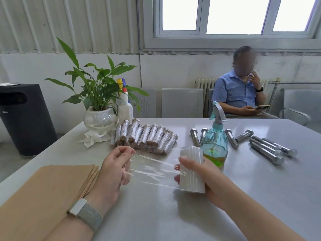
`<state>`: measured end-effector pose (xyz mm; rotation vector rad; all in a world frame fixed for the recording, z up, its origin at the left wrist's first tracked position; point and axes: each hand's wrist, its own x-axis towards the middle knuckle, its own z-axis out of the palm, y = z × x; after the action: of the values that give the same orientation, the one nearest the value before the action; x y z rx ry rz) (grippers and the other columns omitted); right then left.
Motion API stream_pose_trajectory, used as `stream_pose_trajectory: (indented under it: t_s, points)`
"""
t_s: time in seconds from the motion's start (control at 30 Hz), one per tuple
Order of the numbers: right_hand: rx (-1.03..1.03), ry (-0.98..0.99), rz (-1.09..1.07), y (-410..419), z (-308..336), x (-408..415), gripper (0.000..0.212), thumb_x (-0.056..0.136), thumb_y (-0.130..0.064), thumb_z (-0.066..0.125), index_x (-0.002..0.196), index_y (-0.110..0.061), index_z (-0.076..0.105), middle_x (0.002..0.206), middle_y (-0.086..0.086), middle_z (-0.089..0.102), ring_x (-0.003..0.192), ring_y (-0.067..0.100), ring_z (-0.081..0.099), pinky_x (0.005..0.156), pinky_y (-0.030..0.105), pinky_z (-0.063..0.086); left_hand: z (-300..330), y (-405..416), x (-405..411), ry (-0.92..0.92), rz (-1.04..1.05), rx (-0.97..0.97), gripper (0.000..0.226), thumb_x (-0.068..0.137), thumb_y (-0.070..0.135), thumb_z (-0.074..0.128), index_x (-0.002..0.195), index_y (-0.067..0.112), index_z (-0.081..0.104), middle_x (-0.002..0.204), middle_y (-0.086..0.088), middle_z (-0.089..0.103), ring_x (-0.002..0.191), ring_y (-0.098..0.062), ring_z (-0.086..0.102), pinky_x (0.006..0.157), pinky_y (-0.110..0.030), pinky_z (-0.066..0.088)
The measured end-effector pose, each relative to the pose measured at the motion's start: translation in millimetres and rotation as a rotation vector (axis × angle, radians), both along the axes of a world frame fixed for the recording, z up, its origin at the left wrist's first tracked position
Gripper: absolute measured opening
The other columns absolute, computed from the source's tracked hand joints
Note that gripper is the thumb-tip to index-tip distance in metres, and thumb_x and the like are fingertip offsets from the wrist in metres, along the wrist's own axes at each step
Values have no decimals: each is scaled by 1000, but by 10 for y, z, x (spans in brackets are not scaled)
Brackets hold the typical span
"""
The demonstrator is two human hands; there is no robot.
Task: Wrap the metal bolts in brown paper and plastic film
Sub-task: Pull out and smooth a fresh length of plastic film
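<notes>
My right hand [206,178] grips a white roll of plastic film [192,169] upright above the table. A stretched sheet of clear film [152,169] runs from the roll to my left hand [112,171], which pinches its free edge. A stack of brown paper sheets [45,193] lies under my left forearm. Several wrapped bolts [144,136] lie in a row behind the film. Several bare metal bolts [267,148] lie at the right of the table.
A teal spray bottle [215,141] stands just behind the roll. A potted plant [99,117], a white spray bottle [125,106] and a crumpled tissue [92,139] are at the back left. A person sits beyond the table [260,197]. A black bin [22,119] stands left.
</notes>
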<state>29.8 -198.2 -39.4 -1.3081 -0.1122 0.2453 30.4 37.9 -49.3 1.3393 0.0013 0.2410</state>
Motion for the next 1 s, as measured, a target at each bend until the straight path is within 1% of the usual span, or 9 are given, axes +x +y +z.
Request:
stream_pose_trajectory:
  t_s: [0.17, 0.27, 0.37, 0.47, 0.6, 0.7, 0.83, 0.93, 1.0]
  points:
    - [53, 170, 117, -229, 69, 85, 54, 74, -30, 65, 121, -4, 59, 92, 17, 67, 82, 30, 68, 68, 37, 58, 29, 130, 30, -6, 4, -6, 18, 99, 20, 51, 89, 6, 56, 41, 3, 28, 31, -9, 17, 42, -22, 11]
    - [-46, 107, 111, -355, 95, 131, 64, 69, -30, 79, 126, -6, 61, 108, 20, 68, 93, 31, 67, 81, 43, 56, 55, 236, 68, 12, 33, -22, 19, 100, 20, 50, 85, 9, 56, 40, 4, 25, 29, -9, 16, 41, -17, 10]
    - [0, 101, 94, -389, 106, 142, 57, 66, -23, 85, 116, -5, 64, 104, 20, 68, 94, 34, 69, 72, 44, 59, 36, 281, 113, 21, 71, 41, 20, 101, 18, 49, 85, 9, 56, 41, 5, 25, 29, -9, 17, 38, -12, 15]
    - [21, 104, 46, -383, 93, 141, 51, 71, -13, 83, 114, -3, 59, 99, 21, 68, 91, 38, 71, 69, 46, 61, -12, 308, 157, 21, 154, 205, 21, 101, 22, 52, 85, 11, 59, 44, 4, 27, 32, -12, 18, 38, -13, 16]
    - [-23, 169, 5, -445, 144, 130, 52, 76, -35, 73, 117, -6, 61, 96, 19, 67, 81, 34, 68, 68, 40, 60, -19, 368, 158, -9, 293, 520, 22, 97, 27, 58, 78, 18, 62, 36, 7, 34, 31, -10, 23, 33, -18, 18]
    - [-73, 237, 95, -595, 171, 108, 52, 77, -33, 65, 120, -6, 63, 103, 19, 67, 87, 32, 69, 75, 39, 58, 55, 456, 122, 31, 344, 706, 22, 95, 28, 61, 76, 18, 63, 34, 6, 38, 29, -9, 26, 40, -24, 23]
    - [-193, 202, 57, -756, 109, 34, 67, 63, -31, 90, 119, -4, 64, 106, 18, 69, 92, 33, 68, 85, 45, 57, 141, 607, -14, 120, 320, 999, 24, 94, 34, 59, 73, 22, 61, 34, 3, 41, 31, -8, 36, 44, -28, 28]
    - [-236, 168, 18, -800, 99, -32, 73, 52, -25, 95, 114, -3, 63, 96, 20, 70, 86, 35, 69, 76, 49, 60, 110, 589, -136, 160, 276, 1155, 23, 96, 41, 53, 78, 27, 57, 47, 4, 52, 50, -12, 52, 48, -27, 32]
    - [-328, 150, -58, -786, 140, -88, 71, 55, -31, 95, 113, -4, 64, 90, 17, 73, 78, 32, 71, 62, 40, 60, 63, 539, -196, 156, 278, 1242, 23, 97, 45, 47, 81, 30, 53, 59, 3, 58, 64, -16, 57, 54, -29, 38]
